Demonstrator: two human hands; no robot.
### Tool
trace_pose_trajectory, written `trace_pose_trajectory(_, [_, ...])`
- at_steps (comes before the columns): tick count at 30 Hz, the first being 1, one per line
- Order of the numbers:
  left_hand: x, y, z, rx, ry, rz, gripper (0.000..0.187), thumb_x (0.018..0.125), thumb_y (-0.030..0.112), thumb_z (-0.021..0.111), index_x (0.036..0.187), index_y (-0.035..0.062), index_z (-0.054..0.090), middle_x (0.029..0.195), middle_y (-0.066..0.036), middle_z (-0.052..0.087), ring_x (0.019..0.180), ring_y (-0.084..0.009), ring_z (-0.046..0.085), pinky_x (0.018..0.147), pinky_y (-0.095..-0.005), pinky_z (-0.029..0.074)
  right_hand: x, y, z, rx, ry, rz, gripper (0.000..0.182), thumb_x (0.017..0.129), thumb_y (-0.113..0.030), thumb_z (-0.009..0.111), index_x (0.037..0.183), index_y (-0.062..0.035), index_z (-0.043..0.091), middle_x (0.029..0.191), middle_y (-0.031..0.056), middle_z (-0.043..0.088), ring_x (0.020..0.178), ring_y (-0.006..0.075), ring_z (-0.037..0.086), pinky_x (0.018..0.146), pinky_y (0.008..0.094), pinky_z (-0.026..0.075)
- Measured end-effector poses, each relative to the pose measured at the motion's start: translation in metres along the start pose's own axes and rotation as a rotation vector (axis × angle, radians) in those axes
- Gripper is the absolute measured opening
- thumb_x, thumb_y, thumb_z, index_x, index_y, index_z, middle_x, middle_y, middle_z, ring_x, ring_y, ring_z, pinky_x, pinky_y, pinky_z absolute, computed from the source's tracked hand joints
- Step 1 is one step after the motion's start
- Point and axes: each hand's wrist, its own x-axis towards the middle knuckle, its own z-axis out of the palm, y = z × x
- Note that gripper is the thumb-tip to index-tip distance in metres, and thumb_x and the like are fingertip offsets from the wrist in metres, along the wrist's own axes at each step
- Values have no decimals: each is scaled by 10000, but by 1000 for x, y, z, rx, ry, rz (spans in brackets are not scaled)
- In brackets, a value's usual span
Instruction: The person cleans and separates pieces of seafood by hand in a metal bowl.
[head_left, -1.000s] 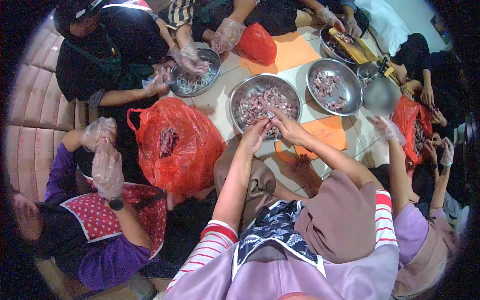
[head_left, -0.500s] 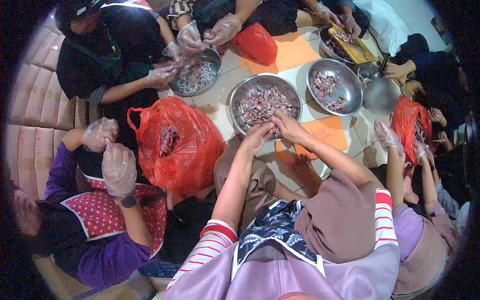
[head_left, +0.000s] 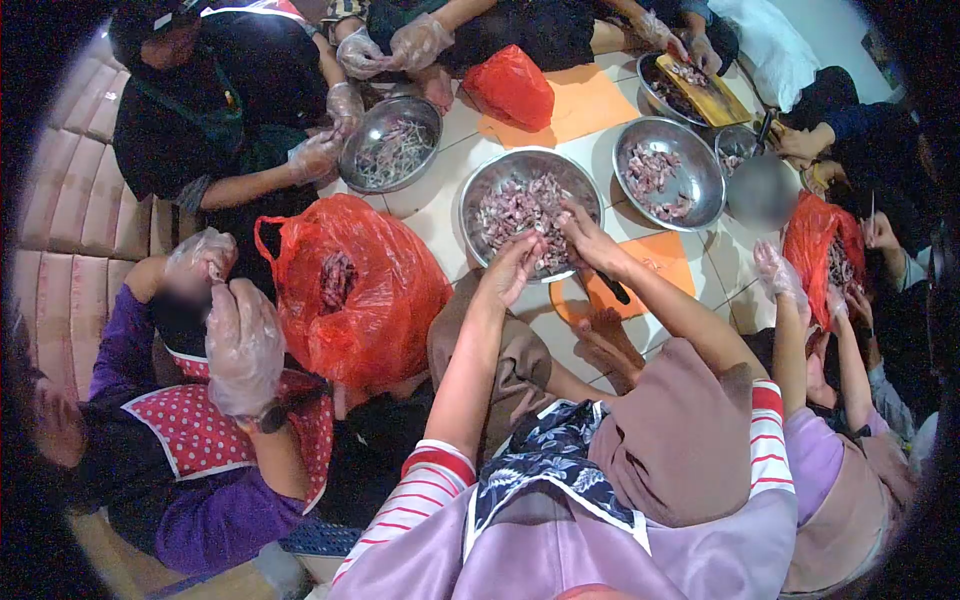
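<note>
Over the near side of a steel bowl [head_left: 466, 222] filled with small pinkish-white pieces [head_left: 522, 207], which look like cut seafood or meat, both my hands are bare. My left hand [head_left: 514, 268] is turned inward, its fingers curled together at the near rim; whatever they pinch is too small to make out. My right hand [head_left: 592, 243] sits a little apart from it, above the right rim, with fingers bent over the pieces. Anything in its grip is hidden. Beneath my right wrist shows the dark handle of what looks like a knife [head_left: 612, 288], near an orange sheet [head_left: 668, 262].
Left stands a red plastic bag [head_left: 385, 290] with more pieces. Other steel bowls [head_left: 712, 200] [head_left: 428, 160] stand right and back left. A cutting board [head_left: 725, 105] spans a far bowl. Several gloved co-workers sit around; one gloved hand [head_left: 243, 345] is near my left.
My hands have parted, the right one moving up and right. The dark handle has come into view. Back left, a co-worker's gloved hands have drawn away from the bowl there.
</note>
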Motion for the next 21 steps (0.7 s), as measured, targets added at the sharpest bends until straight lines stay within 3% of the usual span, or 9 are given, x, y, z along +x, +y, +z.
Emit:
trace_pose_trajectory(1, [0, -1, 1, 16, 45, 26, 218, 801, 47, 588, 1006, -7, 537, 953, -71, 580, 870, -139, 571, 776, -194, 486, -4, -5, 2, -35, -23, -84, 582, 899, -424, 374, 1283, 6, 291, 1295, 259, 344, 1192, 329, 383, 991, 355, 288])
trace_pose_trajectory(7, [2, -5, -4, 114, 130, 75, 192, 821, 83, 582, 999, 18, 551, 962, -48, 586, 863, -116, 561, 751, -179, 481, -11, 0, 17, -176, -118, -366, 477, 914, -351, 367, 1319, -108, 301, 1329, 201, 339, 1231, 327, 337, 1016, 357, 267])
trace_pose_trajectory(8, [1, -5, -3, 110, 117, 87, 183, 820, 83, 583, 989, 18, 557, 953, -43, 589, 855, -114, 560, 746, -177, 480, -12, -1, 19, -226, -80, -412, 449, 919, -349, 346, 1313, -137, 312, 1274, 216, 402, 1185, 340, 397, 987, 371, 309])
trace_pose_trajectory(12, [1, -4, -4, 138, 94, 87, 155, 815, 81, 586, 958, 23, 574, 936, -42, 593, 855, -116, 560, 754, -188, 478, -12, 0, 18, -269, -104, -301, 437, 920, -362, 330, 1280, -115, 330, 1146, 232, 505, 1071, 369, 493, 917, 400, 377])
trace_pose_trajectory(14, [0, -5, -5, 179, 54, 35, 134, 805, 71, 594, 932, 27, 586, 932, -41, 595, 850, -122, 559, 761, -206, 477, -14, -6, 18, -322, -101, -221, 404, 919, -375, 320, 1215, -100, 343, 1010, 226, 571, 926, 411, 551, 819, 444, 424])
trace_pose_trajectory(21, [-3, -10, -1, 178, 34, 6, 153, 790, 59, 608, 938, 22, 589, 915, -42, 602, 826, -120, 565, 771, -220, 468, -5, 6, 20, -294, -121, -208, 423, 917, -389, 324, 1181, -62, 281, 910, 227, 588, 829, 439, 554, 723, 476, 436])
